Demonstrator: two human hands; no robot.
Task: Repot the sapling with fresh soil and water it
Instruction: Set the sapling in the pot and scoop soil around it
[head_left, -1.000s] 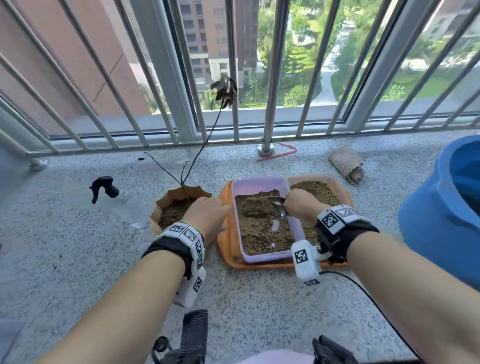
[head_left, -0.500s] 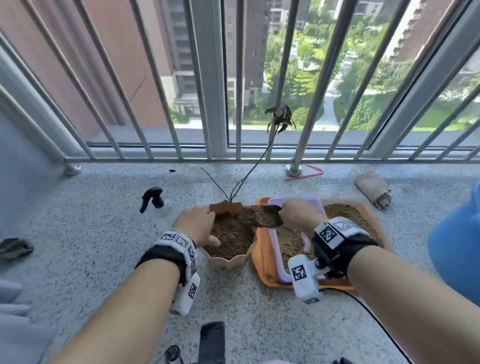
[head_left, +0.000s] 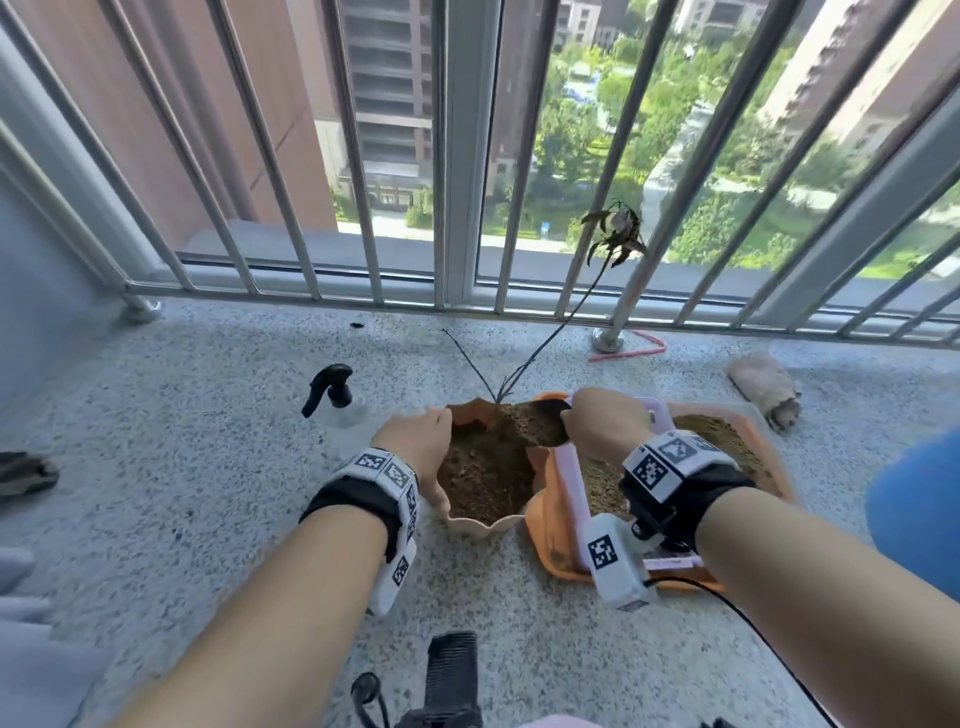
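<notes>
Both forearms reach forward, banded at the wrists (black straps, white tags), the left hand (head_left: 415, 447) with fingers extended and thumb spread, the right hand (head_left: 605, 423) curled in a closed grip, knuckles up.

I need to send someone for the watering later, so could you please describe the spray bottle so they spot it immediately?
On the speckled balcony floor, look left of the scalloped pot that the left hand steadies. The spray bottle stands there, apart from the pot. Its black trigger head on a clear body sets it apart.
</notes>
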